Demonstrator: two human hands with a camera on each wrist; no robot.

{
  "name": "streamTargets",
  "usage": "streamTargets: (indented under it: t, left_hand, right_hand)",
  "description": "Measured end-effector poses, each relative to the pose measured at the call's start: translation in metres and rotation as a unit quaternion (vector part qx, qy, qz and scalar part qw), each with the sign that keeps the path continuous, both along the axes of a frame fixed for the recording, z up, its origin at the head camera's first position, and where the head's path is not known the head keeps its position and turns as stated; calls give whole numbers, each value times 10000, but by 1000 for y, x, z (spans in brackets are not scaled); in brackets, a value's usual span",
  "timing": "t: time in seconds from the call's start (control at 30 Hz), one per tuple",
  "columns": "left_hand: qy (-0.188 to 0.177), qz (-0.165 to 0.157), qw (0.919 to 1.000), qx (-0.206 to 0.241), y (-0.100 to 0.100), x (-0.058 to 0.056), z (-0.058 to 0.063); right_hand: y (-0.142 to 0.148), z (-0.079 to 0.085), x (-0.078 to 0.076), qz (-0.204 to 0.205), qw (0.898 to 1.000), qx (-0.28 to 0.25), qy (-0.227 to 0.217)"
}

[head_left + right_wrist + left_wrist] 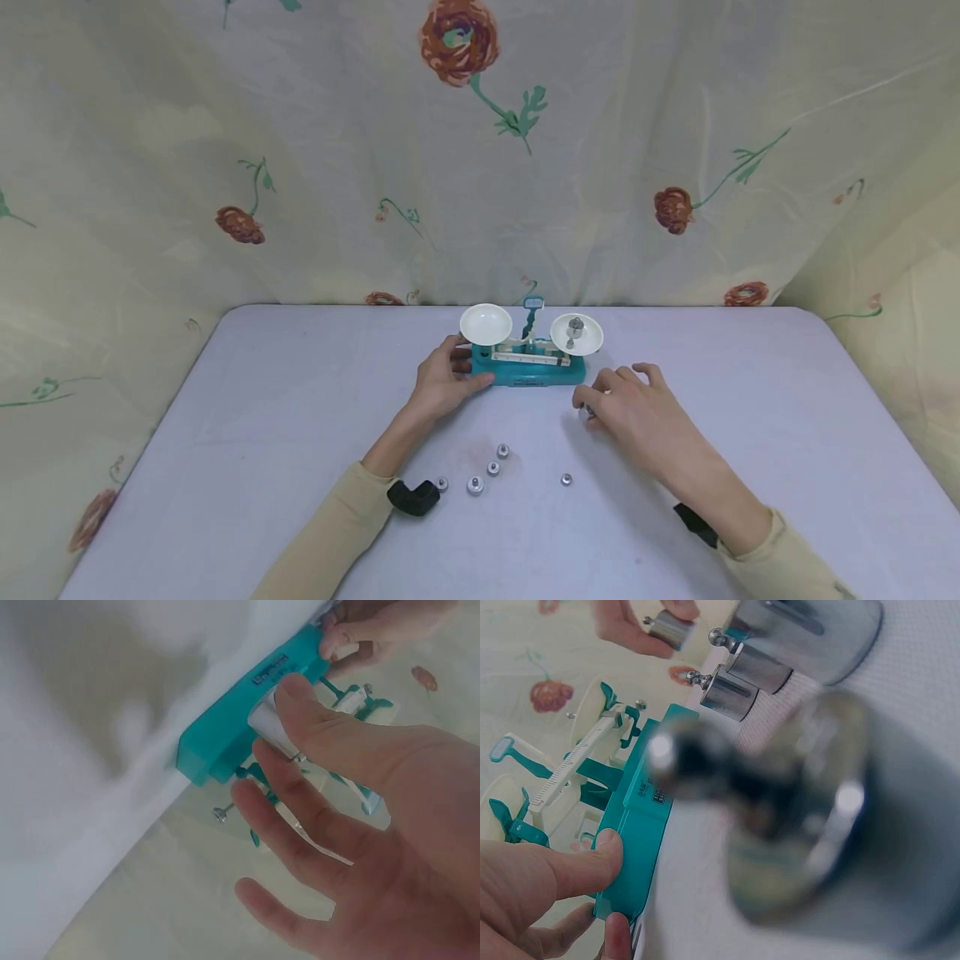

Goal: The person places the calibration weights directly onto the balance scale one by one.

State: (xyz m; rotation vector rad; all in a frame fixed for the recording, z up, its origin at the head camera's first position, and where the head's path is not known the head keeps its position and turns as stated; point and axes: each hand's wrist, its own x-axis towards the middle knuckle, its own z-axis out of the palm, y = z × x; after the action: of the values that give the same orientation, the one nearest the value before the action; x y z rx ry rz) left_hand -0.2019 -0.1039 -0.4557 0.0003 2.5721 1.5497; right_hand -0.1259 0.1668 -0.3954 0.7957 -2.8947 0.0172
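Observation:
A teal balance scale [528, 377] with two white pans stands near the table's far side. My left hand [444, 383] grips the left end of its base, the thumb [604, 862] lying along the front. Bare is the left pan [486, 323]; on the right pan [594, 340] sit a larger metal weight [576, 325] and a smaller one. Between thumb and fingers my right hand [637, 412] pinches a cylindrical metal weight [271, 724], held just in front of the base's right end. The other fingers of that hand are spread.
Several knobbed metal weights stand on the table in front of the scale, among them a larger weight [476, 486] near the left sleeve and a small weight [566, 479] off to the right. Behind the white-covered table [300, 400] hangs a flowered cloth [337, 150].

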Motion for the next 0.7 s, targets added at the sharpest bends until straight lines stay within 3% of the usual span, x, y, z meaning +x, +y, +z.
streamTargets:
  t: [0.7]
  left_hand:
    - [11,-30,10000,-11,-1,-1,-1]
  right_hand:
    - [2,23,-8,-2,9977,-278,622]
